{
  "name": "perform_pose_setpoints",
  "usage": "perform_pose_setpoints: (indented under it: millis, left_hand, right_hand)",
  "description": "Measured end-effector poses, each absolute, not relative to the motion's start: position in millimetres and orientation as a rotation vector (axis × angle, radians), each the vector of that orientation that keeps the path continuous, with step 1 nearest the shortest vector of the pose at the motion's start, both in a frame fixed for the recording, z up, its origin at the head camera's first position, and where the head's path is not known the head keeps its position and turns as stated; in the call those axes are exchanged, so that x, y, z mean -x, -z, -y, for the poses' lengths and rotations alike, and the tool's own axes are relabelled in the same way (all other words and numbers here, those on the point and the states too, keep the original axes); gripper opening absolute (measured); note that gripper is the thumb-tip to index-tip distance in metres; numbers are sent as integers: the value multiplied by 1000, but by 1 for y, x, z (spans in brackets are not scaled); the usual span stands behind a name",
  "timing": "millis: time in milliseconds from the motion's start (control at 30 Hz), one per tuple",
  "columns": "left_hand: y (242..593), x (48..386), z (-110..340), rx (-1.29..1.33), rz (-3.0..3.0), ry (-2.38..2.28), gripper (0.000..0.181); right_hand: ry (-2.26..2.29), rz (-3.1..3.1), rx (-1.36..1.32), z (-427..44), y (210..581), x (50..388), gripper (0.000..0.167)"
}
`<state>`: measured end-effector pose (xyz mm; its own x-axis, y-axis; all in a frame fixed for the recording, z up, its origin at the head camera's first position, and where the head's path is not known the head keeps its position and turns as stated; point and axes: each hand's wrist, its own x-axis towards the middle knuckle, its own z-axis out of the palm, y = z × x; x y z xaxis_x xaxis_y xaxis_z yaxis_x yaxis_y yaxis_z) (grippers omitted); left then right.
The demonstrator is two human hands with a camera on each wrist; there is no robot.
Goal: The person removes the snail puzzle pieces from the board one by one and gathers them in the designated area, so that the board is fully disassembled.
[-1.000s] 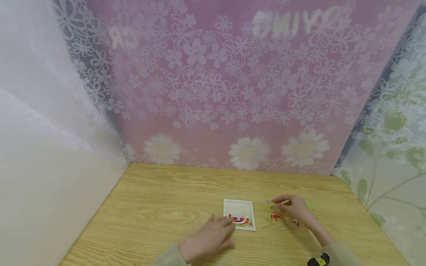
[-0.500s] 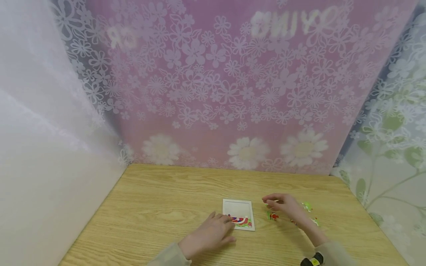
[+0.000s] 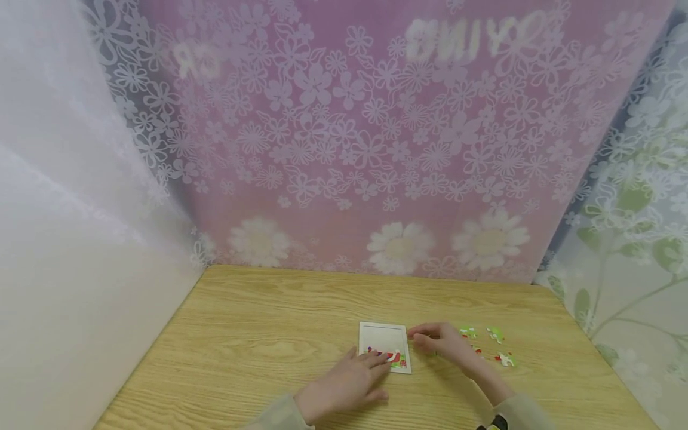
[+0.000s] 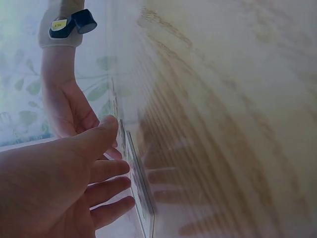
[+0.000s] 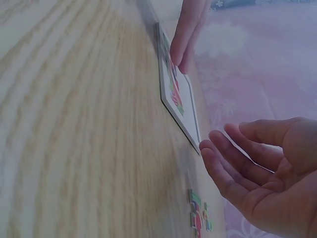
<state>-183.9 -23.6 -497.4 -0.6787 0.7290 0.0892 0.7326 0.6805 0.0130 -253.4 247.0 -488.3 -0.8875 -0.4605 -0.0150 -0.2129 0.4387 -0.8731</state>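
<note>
A white rectangular puzzle tray (image 3: 384, 329) lies on the table, with several colourful puzzle pieces (image 3: 396, 357) fitted along its near side. My left hand (image 3: 344, 377) rests on those pieces, its fingers stretched over the tray's near left part. Just beyond the tray's right edge is my right hand (image 3: 442, 343), thumb and index fingertip close together. In the right wrist view no piece shows between its fingertips (image 5: 216, 136), though a small one could be hidden. Beneath that hand, a red and green puzzle piece (image 5: 196, 212) lies on the table.
Several loose puzzle pieces (image 3: 495, 334) lie right of my right hand on the wooden table (image 3: 269, 316). A pink floral cloth (image 3: 344, 149) hangs behind the table, a pale one (image 3: 80, 251) at the left and a leafy one (image 3: 634, 239) at the right.
My right hand has moved left from the loose pieces to the tray's right edge, uncovering pieces behind it. My left hand has slid slightly right over the tray.
</note>
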Motion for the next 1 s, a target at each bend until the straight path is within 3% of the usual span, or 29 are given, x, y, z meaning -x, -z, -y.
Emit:
perform_pose_setpoints:
  millis: [1000]
  left_hand:
    - [505, 182, 24, 1241, 2834, 63, 64]
  right_hand:
    - [1345, -2422, 676, -225, 496, 249, 27]
